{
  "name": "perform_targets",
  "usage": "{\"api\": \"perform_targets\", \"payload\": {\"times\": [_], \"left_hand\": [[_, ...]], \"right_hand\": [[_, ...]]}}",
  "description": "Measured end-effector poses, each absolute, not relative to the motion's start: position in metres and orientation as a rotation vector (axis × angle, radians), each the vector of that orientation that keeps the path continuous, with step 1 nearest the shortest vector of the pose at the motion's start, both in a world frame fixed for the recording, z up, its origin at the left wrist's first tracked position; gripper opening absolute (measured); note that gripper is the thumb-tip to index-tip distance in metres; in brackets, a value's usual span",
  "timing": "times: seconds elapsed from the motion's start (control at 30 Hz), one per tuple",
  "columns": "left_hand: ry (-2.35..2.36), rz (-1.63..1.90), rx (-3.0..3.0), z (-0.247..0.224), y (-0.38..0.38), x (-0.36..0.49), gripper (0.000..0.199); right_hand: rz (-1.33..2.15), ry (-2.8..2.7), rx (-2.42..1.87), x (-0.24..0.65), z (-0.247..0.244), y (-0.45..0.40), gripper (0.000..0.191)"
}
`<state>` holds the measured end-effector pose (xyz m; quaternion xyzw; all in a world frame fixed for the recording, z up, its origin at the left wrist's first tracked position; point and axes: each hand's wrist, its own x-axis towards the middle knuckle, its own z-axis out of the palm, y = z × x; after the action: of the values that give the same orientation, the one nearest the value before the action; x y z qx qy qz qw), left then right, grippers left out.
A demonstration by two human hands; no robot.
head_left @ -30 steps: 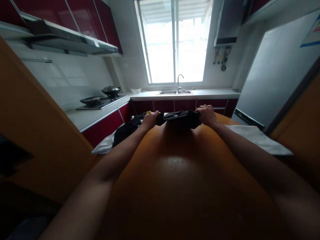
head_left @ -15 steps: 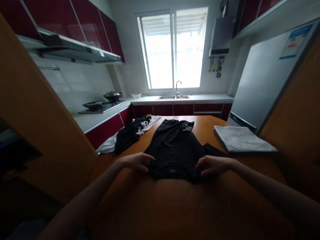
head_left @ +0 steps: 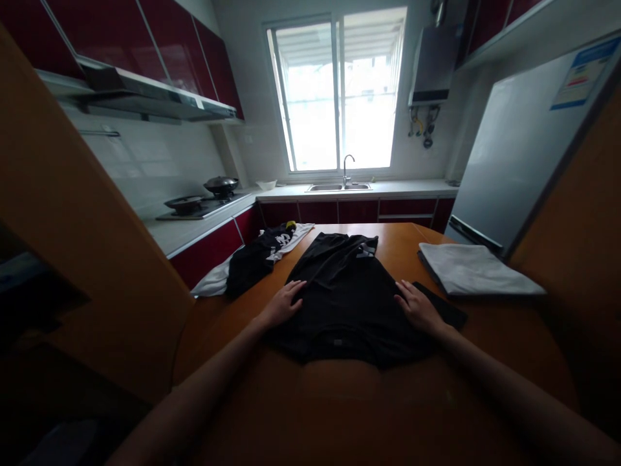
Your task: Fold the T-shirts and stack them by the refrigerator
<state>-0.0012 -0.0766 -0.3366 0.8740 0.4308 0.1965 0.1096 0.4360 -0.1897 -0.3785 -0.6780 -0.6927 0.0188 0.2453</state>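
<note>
Since the black shirt (head_left: 347, 294) is already laid out on the wooden counter (head_left: 398, 249), spreading looks mostly done imo, with some creases left to flatten. Left hand (head_left: 283, 305) and right hand (head_left: 420, 308) rest loosely uncurled along its side edges, not gripping anything.

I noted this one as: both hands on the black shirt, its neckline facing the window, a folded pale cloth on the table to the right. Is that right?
Not quite: the head view shows the neckline facing the person, not the window. The left hand and right hand are on the black shirt, the folded pale cloth on the table to the right.
</note>
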Motion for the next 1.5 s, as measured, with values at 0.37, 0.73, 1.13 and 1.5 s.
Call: {"api": "perform_targets", "payload": {"times": [0.37, 0.73, 1.13, 1.5], "left_hand": [[1.685, 0.866, 2.128, -0.304, -0.101, -0.081, 0.070], [1.618, 0.337, 2.506, -0.277, -0.084, -0.057, 0.046], [1.410, 0.385, 2.646, -0.320, 0.014, 0.084, 0.048], [1.680, 0.323, 2.610, -0.351, 0.031, 0.072, 0.053]], "right_hand": [[0.094, -1.793, -2.084, 0.439, -0.390, -0.213, 0.072], [0.163, -1.764, -1.861, 0.436, -0.336, -0.226, 0.041], [0.331, -2.041, -1.645, 0.354, -0.318, -0.142, 0.039], [0.230, -1.624, -1.974, 0.384, -0.307, -0.048, 0.032]]}}
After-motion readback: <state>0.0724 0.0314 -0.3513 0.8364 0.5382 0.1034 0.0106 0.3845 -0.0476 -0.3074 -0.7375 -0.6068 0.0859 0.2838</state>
